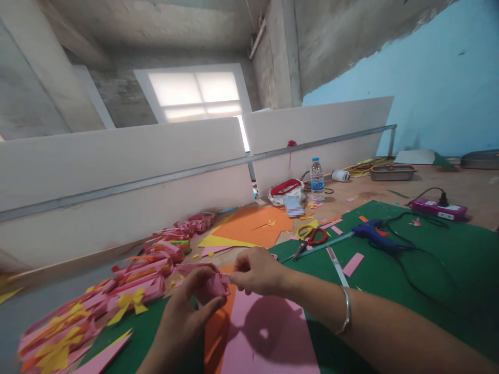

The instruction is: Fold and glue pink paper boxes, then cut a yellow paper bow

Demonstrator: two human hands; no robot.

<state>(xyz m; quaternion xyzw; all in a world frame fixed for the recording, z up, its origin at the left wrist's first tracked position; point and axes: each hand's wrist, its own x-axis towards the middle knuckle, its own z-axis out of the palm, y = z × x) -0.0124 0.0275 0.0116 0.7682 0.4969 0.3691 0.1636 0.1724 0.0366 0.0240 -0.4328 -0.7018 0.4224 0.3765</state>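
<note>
My left hand (189,306) is closed around a small folded pink paper piece (213,286), thumb below and fingers above. With fingertips pinched together, my right hand (257,269) grips the narrow pink end of that piece. Under both hands lies a pink paper sheet (273,332), overlapping an orange sheet (218,332). Both sheets rest on a green cutting mat (440,270). Just beyond the right hand are scissors (306,240) with yellow and red handles. A row of folded pink paper bags (136,291), some with yellow bows, stretches along the left side.
A blue glue gun (374,232) lies on the mat at right, its cord running toward a purple power strip (438,209). Orange paper sheets (253,224), a water bottle (317,182) and a grey tray (392,173) are farther back. A white panel (125,156) borders the table.
</note>
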